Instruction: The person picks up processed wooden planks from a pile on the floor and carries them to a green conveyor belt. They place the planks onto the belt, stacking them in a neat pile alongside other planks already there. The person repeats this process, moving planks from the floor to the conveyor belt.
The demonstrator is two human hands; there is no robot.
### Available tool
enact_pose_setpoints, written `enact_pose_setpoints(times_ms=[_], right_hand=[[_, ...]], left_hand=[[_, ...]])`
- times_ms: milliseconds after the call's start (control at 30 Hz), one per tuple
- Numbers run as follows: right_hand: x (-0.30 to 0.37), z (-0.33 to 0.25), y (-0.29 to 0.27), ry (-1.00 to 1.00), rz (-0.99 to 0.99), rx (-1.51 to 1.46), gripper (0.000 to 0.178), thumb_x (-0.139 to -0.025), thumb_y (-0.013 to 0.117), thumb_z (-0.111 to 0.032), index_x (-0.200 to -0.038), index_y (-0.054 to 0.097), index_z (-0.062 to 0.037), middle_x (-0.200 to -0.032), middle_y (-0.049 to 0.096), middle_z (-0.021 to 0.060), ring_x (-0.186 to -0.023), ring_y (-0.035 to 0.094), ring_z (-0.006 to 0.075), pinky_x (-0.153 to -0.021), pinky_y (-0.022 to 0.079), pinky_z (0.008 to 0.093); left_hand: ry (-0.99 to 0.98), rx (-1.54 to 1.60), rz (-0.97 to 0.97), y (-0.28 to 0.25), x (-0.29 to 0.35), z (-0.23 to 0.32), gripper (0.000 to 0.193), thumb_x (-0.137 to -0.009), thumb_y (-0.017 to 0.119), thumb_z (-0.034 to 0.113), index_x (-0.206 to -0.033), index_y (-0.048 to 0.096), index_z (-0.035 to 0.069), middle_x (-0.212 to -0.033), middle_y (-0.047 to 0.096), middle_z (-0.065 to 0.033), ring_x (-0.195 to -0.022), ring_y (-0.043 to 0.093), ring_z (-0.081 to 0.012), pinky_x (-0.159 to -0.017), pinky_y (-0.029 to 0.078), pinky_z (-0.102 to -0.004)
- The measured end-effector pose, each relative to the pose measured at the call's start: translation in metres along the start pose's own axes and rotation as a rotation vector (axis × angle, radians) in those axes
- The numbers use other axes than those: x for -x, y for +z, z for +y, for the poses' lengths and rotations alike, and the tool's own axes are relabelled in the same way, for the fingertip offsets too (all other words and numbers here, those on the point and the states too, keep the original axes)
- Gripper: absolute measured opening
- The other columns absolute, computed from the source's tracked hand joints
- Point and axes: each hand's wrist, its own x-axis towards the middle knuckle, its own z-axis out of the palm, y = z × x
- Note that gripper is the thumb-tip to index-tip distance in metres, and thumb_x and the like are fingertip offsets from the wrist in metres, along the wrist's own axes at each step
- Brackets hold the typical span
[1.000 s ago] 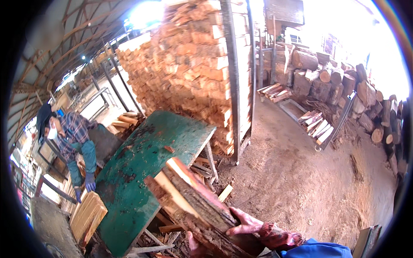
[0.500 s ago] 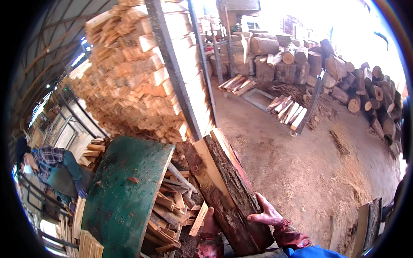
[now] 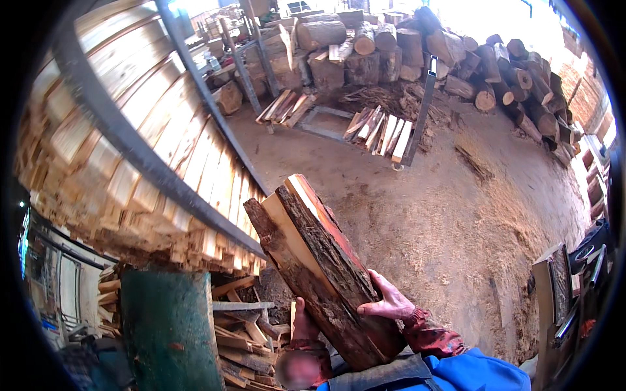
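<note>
Long split firewood pieces (image 3: pixel 326 274) lie together against my front, slanting up and away to the left. They have rough dark bark, and pale and reddish split faces show at the far end. My right hand (image 3: pixel 391 302) grips them on the right, thumb over the bark. On the left side, my left hand (image 3: pixel 304 322) is closed against the wood, its fingers partly hidden behind it. Both forearms have red patterned sleeves. A green board (image 3: pixel 166 332) stands to the left, beside a heap of loose split wood (image 3: pixel 244 348).
A tall stack of split wood (image 3: pixel 156 117) behind dark metal posts (image 3: pixel 140 169) rises at left. Across the dirt floor (image 3: pixel 417 221) lie small wood bundles (image 3: pixel 385 135) by a metal frame, with a pile of round logs (image 3: pixel 495 78) beyond. A machine part (image 3: pixel 554 287) stands at right.
My view has turned to the right, so the stack and green board sit farther left. The firewood stays between both hands. The person at the left is now barely visible at the lower left.
</note>
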Motion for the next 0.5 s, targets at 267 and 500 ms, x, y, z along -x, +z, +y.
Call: enact_pose_setpoints(times_ms=[267, 500], right_hand=[[-0.129, 0.016, -0.095, -0.059, 0.013, 0.019, 0.108, -0.068, 0.083, -0.045, -0.142, 0.027, 0.0093, -0.130, 0.044, 0.0245, -0.126, 0.043, 0.0314, -0.106, 0.035, 0.0359], [-0.235, 0.015, -0.173, 0.032, -0.074, 0.001, 0.109, -0.067, 0.081, -0.048, -0.143, 0.027, 0.0087, -0.128, 0.045, 0.0247, -0.124, 0.043, 0.0322, -0.106, 0.034, 0.0367]], left_hand=[[0.049, -0.048, 0.000, 0.065, -0.135, 0.000, 0.083, -0.086, 0.055, 0.063, -0.144, 0.036, 0.007, -0.141, 0.046, -0.0125, -0.128, 0.045, -0.0334, -0.110, 0.033, -0.0484], [0.083, -0.042, -0.027, 0.136, -0.241, 0.018, 0.084, -0.088, 0.050, 0.065, -0.146, 0.033, 0.008, -0.143, 0.044, -0.0123, -0.128, 0.045, -0.0329, -0.109, 0.034, -0.0478]])
